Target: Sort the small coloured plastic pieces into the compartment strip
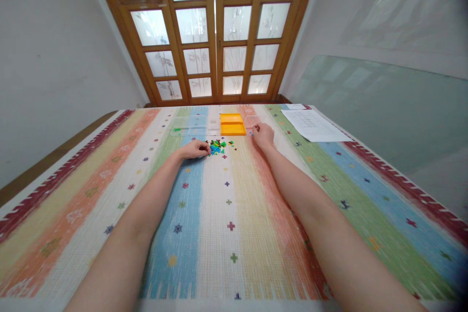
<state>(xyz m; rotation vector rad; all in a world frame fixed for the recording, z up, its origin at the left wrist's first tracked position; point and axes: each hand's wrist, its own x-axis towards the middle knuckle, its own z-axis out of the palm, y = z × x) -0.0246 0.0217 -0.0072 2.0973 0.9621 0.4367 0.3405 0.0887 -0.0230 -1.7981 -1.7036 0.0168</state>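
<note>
A small heap of coloured beads (218,146), green, blue, yellow and red, lies far out on the striped tablecloth (226,214). My left hand (195,149) rests palm down just left of the heap, its fingers curled toward the beads. My right hand (262,134) lies right of the heap beside an orange tray (232,125), fingers bent in a pinch; what they hold is too small to make out. A clear plastic tray (190,130) lies to the left of the orange one.
A printed paper sheet (314,126) lies at the far right of the table. Wooden doors with frosted glass panes (215,34) stand behind the table. A glass panel (383,107) leans along the right wall.
</note>
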